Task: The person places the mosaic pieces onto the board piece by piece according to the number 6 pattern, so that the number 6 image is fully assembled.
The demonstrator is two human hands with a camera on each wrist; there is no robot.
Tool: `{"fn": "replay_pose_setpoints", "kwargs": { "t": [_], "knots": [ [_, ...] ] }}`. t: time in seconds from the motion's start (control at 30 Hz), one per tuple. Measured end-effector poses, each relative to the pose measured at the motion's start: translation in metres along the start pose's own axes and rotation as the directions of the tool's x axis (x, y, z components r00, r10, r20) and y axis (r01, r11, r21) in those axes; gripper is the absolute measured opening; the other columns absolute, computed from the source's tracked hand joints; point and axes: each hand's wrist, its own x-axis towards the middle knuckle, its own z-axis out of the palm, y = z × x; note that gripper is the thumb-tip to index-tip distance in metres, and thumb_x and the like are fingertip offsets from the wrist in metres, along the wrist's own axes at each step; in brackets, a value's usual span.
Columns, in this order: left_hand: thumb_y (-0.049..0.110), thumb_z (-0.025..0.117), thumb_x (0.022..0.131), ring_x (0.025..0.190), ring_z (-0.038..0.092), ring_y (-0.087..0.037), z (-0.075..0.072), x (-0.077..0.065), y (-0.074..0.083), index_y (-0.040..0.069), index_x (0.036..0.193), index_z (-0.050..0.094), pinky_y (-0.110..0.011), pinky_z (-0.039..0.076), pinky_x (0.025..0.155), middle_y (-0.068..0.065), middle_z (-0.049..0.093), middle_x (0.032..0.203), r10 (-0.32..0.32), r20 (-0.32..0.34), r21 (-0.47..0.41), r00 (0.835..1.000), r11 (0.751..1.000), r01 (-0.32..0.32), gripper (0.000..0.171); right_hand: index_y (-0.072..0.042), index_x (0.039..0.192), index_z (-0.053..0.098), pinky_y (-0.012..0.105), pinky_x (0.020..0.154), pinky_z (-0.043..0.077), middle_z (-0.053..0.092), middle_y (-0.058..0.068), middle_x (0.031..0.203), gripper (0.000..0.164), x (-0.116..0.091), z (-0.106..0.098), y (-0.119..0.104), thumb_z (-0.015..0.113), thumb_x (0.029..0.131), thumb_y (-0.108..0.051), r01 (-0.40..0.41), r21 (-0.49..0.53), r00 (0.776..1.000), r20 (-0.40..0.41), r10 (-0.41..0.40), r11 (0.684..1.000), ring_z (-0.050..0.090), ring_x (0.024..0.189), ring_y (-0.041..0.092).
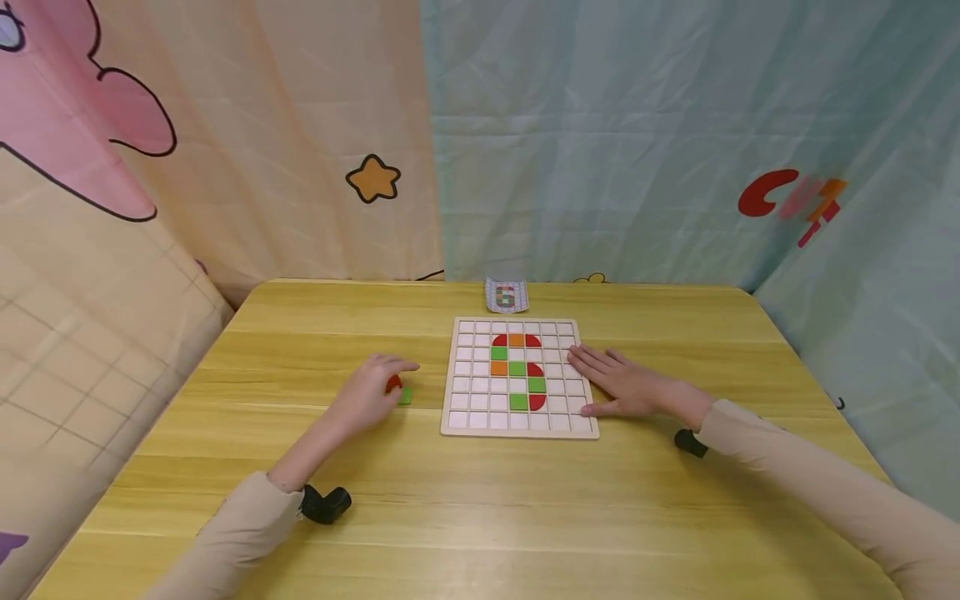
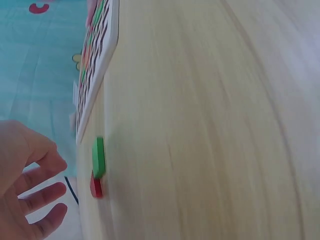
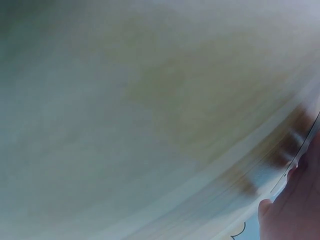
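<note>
A white gridded board (image 1: pixel 480 402) in a pale frame lies mid-table in the head view. Red, orange and green tiles (image 1: pixel 517 368) fill several of its cells. The right hand (image 1: pixel 630 388) rests on the board's right edge with its fingers spread out. Left of the board, a green square tile (image 2: pixel 98 157) and a red tile (image 2: pixel 95 186) lie on the table. Over them hovers the left hand (image 1: pixel 367 392), its fingers loosely bent. The left wrist view shows these fingers apart from both tiles and nothing between them. Only part of the right hand (image 3: pixel 295 205) shows in its blurred wrist view.
A small card (image 1: pixel 507 296) with a gridded, coloured figure stands behind the board, near the back edge of the wooden table (image 1: pixel 517 508). Printed curtains (image 1: pixel 600 142) hang behind and beside the table. A black wrist device (image 1: pixel 326 505) sits at the left cuff.
</note>
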Motion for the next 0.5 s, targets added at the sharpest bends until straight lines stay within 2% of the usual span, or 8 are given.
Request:
{"fn": "replay_pose_setpoints", "kwargs": {
  "t": [0.23, 0.5],
  "knots": [
    [-0.011, 0.058, 0.081, 0.121, 0.051, -0.036, -0.009, -0.004, -0.018, 0.003, 0.127, 0.061, -0.054, 0.045, 0.097, -0.017, 0.059, 0.13, -0.001, 0.061, 0.0, 0.998, 1.0, 0.001, 0.049, -0.007, 0.155, 0.007, 0.057, 0.117, 0.01, 0.002, 0.011, 0.163, 0.092, 0.001, 0.003, 0.003, 0.048, 0.092, -0.06, -0.004, 0.014, 1.0, -0.011, 0.004, 1.0, 0.004, 0.15, 0.032],
    [-0.013, 0.059, 0.081, 0.118, 0.054, -0.037, -0.011, -0.001, -0.026, 0.002, 0.127, 0.06, -0.053, 0.046, 0.096, -0.016, 0.062, 0.127, 0.068, 0.146, 0.037, 0.987, 0.997, -0.074, 0.049, -0.005, 0.155, 0.008, 0.058, 0.116, 0.011, 0.003, 0.014, 0.162, 0.091, 0.0, 0.0, 0.0, 0.048, 0.093, -0.059, -0.001, 0.017, 1.0, -0.004, 0.001, 1.0, 0.006, 0.149, 0.034]
  ]
}}
